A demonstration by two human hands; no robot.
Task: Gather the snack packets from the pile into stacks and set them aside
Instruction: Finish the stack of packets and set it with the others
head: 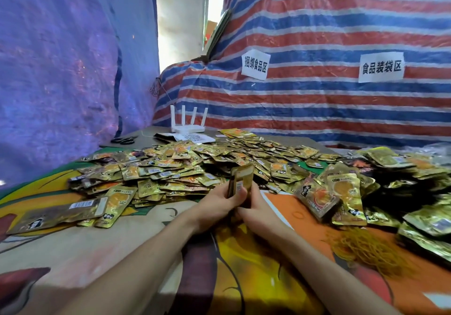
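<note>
My left hand (214,207) and right hand (259,208) both gripped one small upright stack (242,177) of packets, mid-table (97,253). The loose pile (170,168) lay just behind it, spreading toward the far edge.

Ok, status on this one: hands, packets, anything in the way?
Small stack upright in left hand and right hand. Loose pile behind. Nothing in the way.

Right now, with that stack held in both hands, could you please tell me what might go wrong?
1. The stack stands on edge, gripped between the left hand and right hand; the glossy packets could slip and fan out into the pile just behind.
2. The right heap lies unevenly and might slide onto the rubber bands.
</note>
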